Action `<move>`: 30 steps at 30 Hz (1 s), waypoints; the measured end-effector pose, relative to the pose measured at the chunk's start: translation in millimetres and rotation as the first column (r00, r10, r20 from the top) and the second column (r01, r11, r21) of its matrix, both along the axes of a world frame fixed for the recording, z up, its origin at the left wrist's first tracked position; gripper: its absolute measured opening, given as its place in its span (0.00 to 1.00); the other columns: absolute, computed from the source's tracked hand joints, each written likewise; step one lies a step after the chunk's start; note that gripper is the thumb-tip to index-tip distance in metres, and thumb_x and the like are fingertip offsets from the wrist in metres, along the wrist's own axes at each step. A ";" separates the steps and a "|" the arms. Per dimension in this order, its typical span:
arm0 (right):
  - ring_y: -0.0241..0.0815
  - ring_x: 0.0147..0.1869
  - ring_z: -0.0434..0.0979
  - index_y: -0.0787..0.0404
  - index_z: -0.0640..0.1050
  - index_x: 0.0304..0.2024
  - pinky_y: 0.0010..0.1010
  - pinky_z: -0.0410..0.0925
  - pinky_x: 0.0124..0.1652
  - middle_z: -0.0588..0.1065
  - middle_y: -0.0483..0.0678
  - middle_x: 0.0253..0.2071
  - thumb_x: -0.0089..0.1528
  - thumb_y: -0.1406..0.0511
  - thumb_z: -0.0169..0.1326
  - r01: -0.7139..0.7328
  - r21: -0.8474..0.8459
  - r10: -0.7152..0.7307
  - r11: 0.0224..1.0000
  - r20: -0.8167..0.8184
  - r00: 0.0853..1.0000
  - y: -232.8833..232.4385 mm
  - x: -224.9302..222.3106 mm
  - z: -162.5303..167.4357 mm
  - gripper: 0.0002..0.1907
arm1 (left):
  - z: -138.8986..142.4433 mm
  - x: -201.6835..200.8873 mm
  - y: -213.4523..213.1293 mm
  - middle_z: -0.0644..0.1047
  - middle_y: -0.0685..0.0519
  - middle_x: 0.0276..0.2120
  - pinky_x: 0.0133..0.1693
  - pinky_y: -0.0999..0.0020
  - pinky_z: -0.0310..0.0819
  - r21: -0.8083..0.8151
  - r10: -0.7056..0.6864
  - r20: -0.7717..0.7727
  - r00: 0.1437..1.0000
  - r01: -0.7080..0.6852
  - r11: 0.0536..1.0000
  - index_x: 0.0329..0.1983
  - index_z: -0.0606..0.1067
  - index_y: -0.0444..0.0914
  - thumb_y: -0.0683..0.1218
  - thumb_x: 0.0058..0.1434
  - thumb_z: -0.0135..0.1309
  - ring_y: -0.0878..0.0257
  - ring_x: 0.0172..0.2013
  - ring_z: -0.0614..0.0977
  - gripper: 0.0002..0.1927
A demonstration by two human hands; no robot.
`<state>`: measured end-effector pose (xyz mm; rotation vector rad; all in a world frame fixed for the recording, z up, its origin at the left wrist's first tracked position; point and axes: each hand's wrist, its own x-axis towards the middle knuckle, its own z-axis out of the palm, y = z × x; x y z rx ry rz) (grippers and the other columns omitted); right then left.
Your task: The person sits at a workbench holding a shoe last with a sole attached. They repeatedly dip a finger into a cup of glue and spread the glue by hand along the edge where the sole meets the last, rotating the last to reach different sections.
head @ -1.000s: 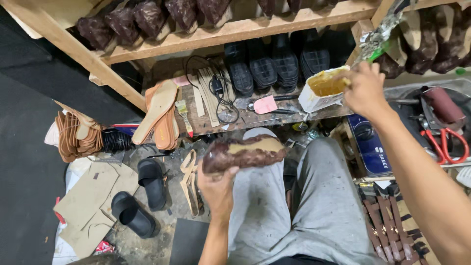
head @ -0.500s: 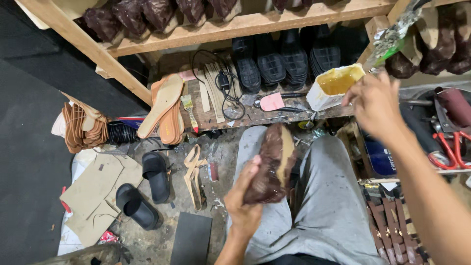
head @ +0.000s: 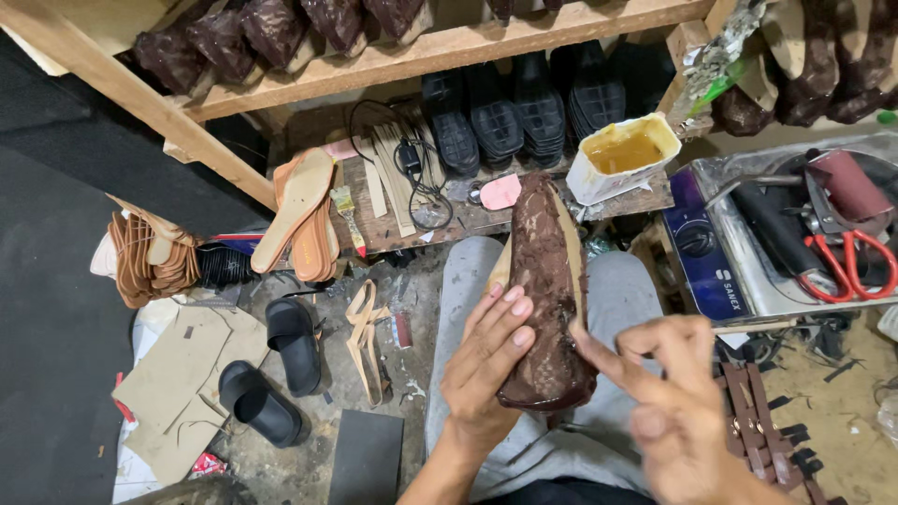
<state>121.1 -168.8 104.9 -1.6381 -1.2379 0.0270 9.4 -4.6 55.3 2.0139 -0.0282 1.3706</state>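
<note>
Left hand [head: 486, 360] grip pinches brown shoe [head: 547, 299] lengthwise over lap, sole side turned for access. Right hand [head: 678, 411] blurred, fingers spread, touching shoe's edge. Glue tub [head: 625, 154] on counter [head: 402, 224] within reach.

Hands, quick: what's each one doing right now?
Left hand: shut on the dark brown shoe upper, holding it over the lap.
Right hand: open, empty, fingers spread, one fingertip at the upper's edge; blurred.
</note>
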 end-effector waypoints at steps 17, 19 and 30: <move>0.46 0.51 0.59 0.59 0.84 0.52 0.40 0.54 0.60 0.67 0.45 0.38 0.70 0.55 0.34 0.010 -0.012 -0.008 1.000 0.128 0.992 4.0 11.3 8.6 0.28 | 18.8 -8.7 -1.7 0.78 0.40 0.56 0.67 0.42 0.73 0.054 -0.005 -0.053 0.999 0.007 0.999 0.55 0.73 0.33 0.34 0.60 0.62 0.42 0.61 0.81 0.20; 0.46 0.52 0.59 0.57 0.84 0.51 0.41 0.53 0.61 0.67 0.44 0.38 0.70 0.54 0.35 0.007 -0.007 -0.006 1.000 0.191 0.982 2.6 12.4 9.6 0.27 | 20.4 -9.7 -1.4 0.78 0.40 0.56 0.67 0.42 0.73 0.055 -0.008 -0.057 0.998 0.011 0.998 0.55 0.73 0.33 0.34 0.60 0.62 0.42 0.61 0.81 0.20; 0.47 0.52 0.60 0.56 0.83 0.51 0.42 0.53 0.61 0.68 0.45 0.39 0.69 0.52 0.38 -0.058 0.012 0.052 0.998 0.261 0.964 -0.9 20.1 8.1 0.26 | 29.0 -12.9 -4.0 0.78 0.40 0.57 0.67 0.45 0.74 0.034 -0.029 -0.113 0.993 0.033 0.999 0.57 0.73 0.32 0.32 0.59 0.61 0.44 0.61 0.81 0.23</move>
